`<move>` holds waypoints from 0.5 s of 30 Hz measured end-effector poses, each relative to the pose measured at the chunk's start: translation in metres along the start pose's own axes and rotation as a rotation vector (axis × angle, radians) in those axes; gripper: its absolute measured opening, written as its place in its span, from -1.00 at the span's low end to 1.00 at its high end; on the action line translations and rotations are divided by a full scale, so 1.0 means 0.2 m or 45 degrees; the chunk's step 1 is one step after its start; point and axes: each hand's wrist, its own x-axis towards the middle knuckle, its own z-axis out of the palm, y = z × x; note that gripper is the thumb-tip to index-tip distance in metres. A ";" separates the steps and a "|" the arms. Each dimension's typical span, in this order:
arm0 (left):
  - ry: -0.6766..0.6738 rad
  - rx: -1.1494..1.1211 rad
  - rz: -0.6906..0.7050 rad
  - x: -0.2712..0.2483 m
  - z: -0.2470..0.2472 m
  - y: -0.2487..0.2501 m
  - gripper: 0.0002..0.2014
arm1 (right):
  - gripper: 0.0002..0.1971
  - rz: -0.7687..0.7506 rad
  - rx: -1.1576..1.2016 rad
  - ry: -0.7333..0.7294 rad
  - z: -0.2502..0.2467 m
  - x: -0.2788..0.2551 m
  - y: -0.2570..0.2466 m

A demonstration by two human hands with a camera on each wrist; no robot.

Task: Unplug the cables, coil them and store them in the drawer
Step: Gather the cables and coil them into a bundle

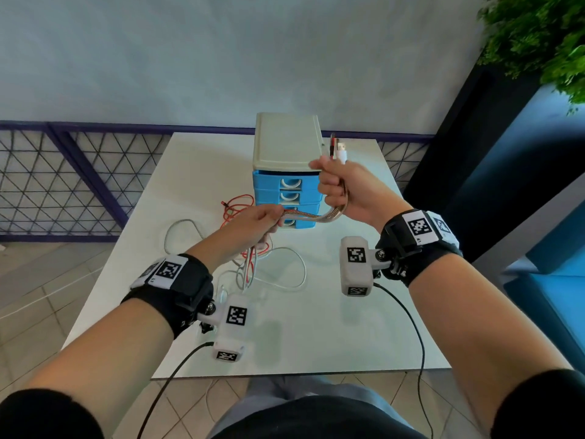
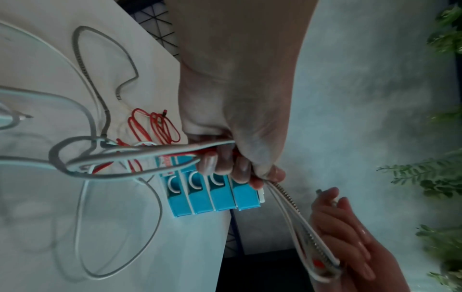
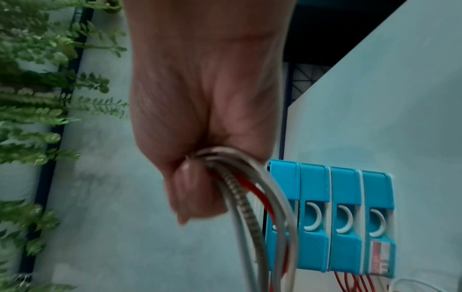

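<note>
Right hand (image 1: 340, 188) is fisted round the plug ends of the cables (image 1: 311, 216), w/ the connectors (image 1: 338, 149) poking up above the knuckles; left hand (image 1: 258, 223) pinches the same bundle a bit further along, so a short stretch of red, white and braided runs between the two fists, in front of the blue drawer unit (image 1: 285, 172). The rest trails off the left hand in loose loops across the white surface (image 1: 316, 327), a red tangle (image 1: 235, 207) lying just beside the unit's left side. Looks like coiling is only starting. To do it well, I'd say: keep the right fist as the anchor, let the left slide along and feed even loops back to it, w/o yanking, since the slack on the surface crosses itself and could knot or snag. All four drawers look closed, so one needs opening before the coil goes in; prob. best to free a hand only once the coil is snug.
</note>
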 end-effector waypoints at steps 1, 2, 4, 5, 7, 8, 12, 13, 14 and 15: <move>-0.010 0.048 0.002 0.00 -0.01 0.01 -0.64 | -0.75 0.057 -0.018 -0.056 0.00 -0.02 0.00; -0.051 0.089 0.001 0.00 -0.01 0.03 -0.64 | -0.72 0.097 -0.045 -0.102 0.00 -0.03 0.00; -0.204 0.171 -0.002 -0.01 -0.02 0.07 -0.66 | -0.68 0.135 -0.093 -0.165 0.01 -0.05 0.00; -0.289 0.229 -0.004 -0.01 -0.02 0.09 -0.67 | -0.67 0.130 -0.093 -0.178 0.01 -0.06 0.00; -0.417 0.339 -0.010 -0.02 -0.03 0.13 -0.68 | -0.65 0.066 -0.037 -0.199 0.00 -0.06 -0.01; -0.457 0.371 -0.020 -0.02 -0.04 0.14 -0.68 | -0.64 0.024 -0.005 -0.204 0.00 -0.05 -0.01; -0.437 0.526 0.018 -0.01 -0.08 0.20 -0.69 | -0.70 -0.046 -0.006 -0.190 -0.01 -0.04 0.01; -0.379 0.558 0.067 0.00 -0.08 0.21 -0.71 | -0.72 -0.044 -0.043 -0.192 -0.01 -0.03 0.01; -0.311 0.578 0.122 0.01 -0.08 0.22 -0.73 | -0.71 -0.033 -0.094 -0.198 -0.01 -0.03 0.02; -0.245 0.579 0.171 0.02 -0.08 0.23 -0.76 | -0.69 -0.017 -0.148 -0.206 -0.01 -0.03 0.03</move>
